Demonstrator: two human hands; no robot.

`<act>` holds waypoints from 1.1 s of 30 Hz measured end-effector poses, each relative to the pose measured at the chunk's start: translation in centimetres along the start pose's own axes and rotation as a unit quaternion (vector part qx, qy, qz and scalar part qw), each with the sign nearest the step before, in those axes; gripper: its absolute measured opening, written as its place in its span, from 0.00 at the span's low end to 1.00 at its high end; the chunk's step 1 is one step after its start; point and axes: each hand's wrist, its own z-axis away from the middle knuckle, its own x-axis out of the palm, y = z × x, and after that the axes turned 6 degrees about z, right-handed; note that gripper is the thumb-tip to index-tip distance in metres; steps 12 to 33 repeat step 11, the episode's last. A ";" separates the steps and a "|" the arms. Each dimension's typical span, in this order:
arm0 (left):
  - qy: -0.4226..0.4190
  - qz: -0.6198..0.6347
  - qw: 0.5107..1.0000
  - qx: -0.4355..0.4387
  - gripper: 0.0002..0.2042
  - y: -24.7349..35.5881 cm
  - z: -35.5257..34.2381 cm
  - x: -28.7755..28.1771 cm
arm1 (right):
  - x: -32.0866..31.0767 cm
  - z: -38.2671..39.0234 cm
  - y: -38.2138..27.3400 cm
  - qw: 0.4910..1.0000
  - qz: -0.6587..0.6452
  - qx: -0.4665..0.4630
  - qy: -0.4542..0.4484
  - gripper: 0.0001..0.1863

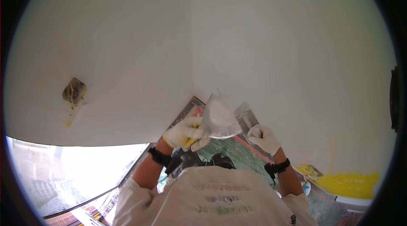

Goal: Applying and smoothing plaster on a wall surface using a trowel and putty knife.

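Note:
In front of my chest, my left hand (185, 133), in a white work glove, is closed around a wide fan-shaped putty knife (235, 130). A mound of white putty (221, 115) lies on its blade. To the right, my gloved right hand (266, 139) grips the handle of a scraper (246, 116) with a rectangular grey blade. That blade points up and left, close to the right edge of the putty-laden knife; whether the two touch I cannot tell.
Two pale walls meet in a corner (191, 56) ahead. The left wall has an opening with wires (75, 90), and a bright window (68, 171) sits below it. Yellow paint (349, 183) marks the lower right. A stained green floor (229, 152) lies below my hands.

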 end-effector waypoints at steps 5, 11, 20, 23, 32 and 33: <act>0.149 -0.012 0.989 0.002 0.20 -2.8 5.2 -3.2 | 3.0 -13.0 -0.2 0.991 0.105 -0.071 0.029 0.20; 0.243 -0.041 0.968 -0.055 0.24 -3.3 1.9 0.6 | -7.5 -24.2 -9.8 0.952 0.194 -0.135 0.192 0.25; 0.243 -0.041 0.968 -0.055 0.24 -3.3 1.9 0.6 | -7.5 -24.2 -9.8 0.952 0.194 -0.135 0.192 0.25; 0.243 -0.041 0.968 -0.055 0.24 -3.3 1.9 0.6 | -7.5 -24.2 -9.8 0.952 0.194 -0.135 0.192 0.25; 0.243 -0.041 0.968 -0.055 0.24 -3.3 1.9 0.6 | -7.5 -24.2 -9.8 0.952 0.194 -0.135 0.192 0.25; 0.243 -0.041 0.968 -0.055 0.24 -3.3 1.9 0.6 | -7.5 -24.2 -9.8 0.952 0.194 -0.135 0.192 0.25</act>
